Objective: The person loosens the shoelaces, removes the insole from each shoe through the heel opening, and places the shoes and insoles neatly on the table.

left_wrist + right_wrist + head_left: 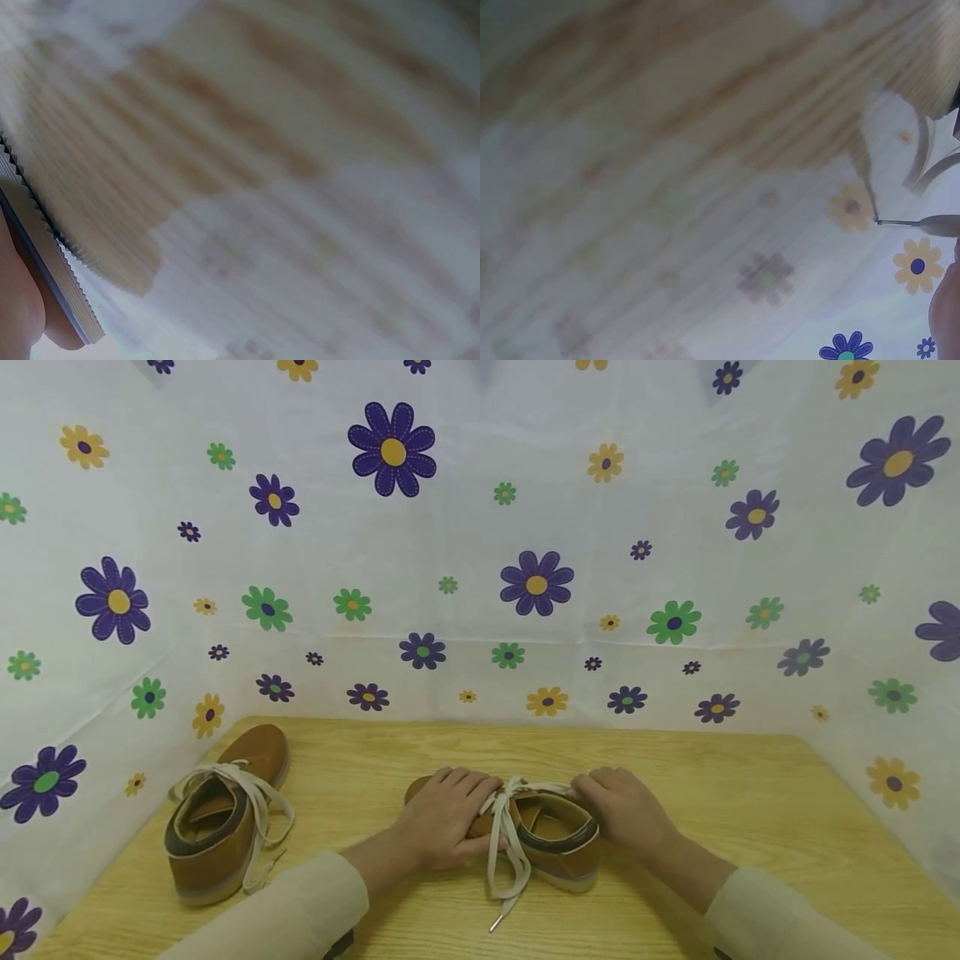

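A brown lace-up shoe (562, 862) with a dark collar stands on the wooden table, its toe pointing left. My left hand (448, 818) grips its front part, fingers over the far side and thumb near the laces. In the left wrist view, fingers (19, 300) lie against the ridged sole edge (71, 292). My right hand (628, 810) holds the heel end, fingers bent at the far rim. Pale laces (517, 872) loop over the shoe, one tipped end hanging on the near side. A lace tip (898, 223) shows beside a finger (946, 315) in the right wrist view.
A matching brown shoe (210, 868) with loose pale laces stands at the left of the wooden table (337, 927), toe pointing away. A white curtain (465, 527) with printed flowers encloses the table at the back and both sides.
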`<state>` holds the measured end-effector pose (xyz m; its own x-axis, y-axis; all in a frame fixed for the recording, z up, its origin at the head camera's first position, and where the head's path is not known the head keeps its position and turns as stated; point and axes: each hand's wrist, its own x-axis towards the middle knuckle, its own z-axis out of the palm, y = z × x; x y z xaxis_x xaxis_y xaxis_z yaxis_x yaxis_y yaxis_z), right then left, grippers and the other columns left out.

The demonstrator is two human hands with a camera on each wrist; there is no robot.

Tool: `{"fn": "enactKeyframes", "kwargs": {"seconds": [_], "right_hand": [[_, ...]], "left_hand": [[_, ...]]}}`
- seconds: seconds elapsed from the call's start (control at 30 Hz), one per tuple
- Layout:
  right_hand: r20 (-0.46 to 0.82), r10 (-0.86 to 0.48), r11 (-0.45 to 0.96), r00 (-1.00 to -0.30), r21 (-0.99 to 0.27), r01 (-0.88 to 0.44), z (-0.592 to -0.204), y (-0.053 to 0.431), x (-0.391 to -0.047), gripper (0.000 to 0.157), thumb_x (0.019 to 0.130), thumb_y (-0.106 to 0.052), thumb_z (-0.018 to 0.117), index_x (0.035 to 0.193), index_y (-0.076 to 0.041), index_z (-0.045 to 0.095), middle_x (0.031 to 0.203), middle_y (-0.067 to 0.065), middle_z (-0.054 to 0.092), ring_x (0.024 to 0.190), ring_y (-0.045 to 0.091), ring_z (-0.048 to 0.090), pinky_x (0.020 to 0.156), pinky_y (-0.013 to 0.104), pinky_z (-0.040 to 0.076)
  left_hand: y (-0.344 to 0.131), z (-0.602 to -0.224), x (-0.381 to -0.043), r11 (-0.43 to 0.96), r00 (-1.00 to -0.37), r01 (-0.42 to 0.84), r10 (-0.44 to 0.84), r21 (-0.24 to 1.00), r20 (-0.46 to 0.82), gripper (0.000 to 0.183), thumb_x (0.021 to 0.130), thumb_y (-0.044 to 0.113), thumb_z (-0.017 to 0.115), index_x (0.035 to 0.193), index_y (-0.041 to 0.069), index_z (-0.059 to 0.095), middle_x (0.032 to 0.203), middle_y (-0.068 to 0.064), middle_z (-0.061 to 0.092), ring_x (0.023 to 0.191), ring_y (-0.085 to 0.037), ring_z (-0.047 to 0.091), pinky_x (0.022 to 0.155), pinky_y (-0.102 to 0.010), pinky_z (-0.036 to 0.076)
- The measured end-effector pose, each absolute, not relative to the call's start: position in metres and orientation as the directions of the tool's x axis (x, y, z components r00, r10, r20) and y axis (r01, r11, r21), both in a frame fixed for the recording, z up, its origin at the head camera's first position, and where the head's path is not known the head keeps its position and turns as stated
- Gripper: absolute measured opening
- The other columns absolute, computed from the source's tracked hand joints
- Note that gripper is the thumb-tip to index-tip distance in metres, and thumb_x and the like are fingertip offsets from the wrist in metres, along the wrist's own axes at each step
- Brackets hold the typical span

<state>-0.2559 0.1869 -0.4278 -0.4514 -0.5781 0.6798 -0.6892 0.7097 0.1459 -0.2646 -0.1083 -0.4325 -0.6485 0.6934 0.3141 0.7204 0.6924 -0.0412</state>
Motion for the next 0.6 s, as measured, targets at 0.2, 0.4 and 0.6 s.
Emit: {"fn": "enactKeyframes", "kwargs": {"seconds": [0.2, 0.4, 0.6], "right_hand": [[0.72, -0.568, 0.704, -0.398, 0.175, -0.688, -0.4274, 0.186, -0.2588, 0.055, 0.109, -0.044, 0.026, 0.077, -0.016, 0.06, 0.066, -0.007, 0.052, 0.059, 0.011, 0.047, 0.058, 0.027, 0.04], [0.723, -0.579, 0.693, -0.377, 0.191, -0.695, -0.4257, 0.1866, -0.2583, 0.054, 0.109, -0.041, 0.029, 0.072, -0.016, 0.058, 0.064, -0.007, 0.054, 0.057, 0.009, 0.046, 0.056, 0.024, 0.035], [0.73, -0.574, 0.687, -0.371, 0.183, -0.704, -0.4271, 0.1879, -0.2594, 0.052, 0.109, -0.04, 0.032, 0.068, -0.016, 0.053, 0.061, -0.008, 0.051, 0.054, 0.008, 0.041, 0.055, 0.022, 0.03]], "left_hand": [[-0.1081, -0.4314, -0.2652, 0.692, -0.649, 0.72, 0.695, -0.044, 0.31, 0.079, 0.094, 0.074, 0.04, 0.144, 0.014, 0.049, 0.137, -0.002, 0.058, 0.125, -0.022, 0.053, 0.107, -0.045, 0.041], [-0.1078, -0.4315, -0.2649, 0.695, -0.654, 0.718, 0.694, -0.041, 0.302, 0.079, 0.094, 0.074, 0.04, 0.144, 0.014, 0.049, 0.137, -0.002, 0.058, 0.126, -0.022, 0.053, 0.108, -0.045, 0.041], [-0.1075, -0.4324, -0.2649, 0.694, -0.655, 0.719, 0.693, -0.034, 0.301, 0.078, 0.094, 0.073, 0.041, 0.144, 0.014, 0.049, 0.138, -0.003, 0.058, 0.126, -0.022, 0.053, 0.108, -0.046, 0.041]]}}
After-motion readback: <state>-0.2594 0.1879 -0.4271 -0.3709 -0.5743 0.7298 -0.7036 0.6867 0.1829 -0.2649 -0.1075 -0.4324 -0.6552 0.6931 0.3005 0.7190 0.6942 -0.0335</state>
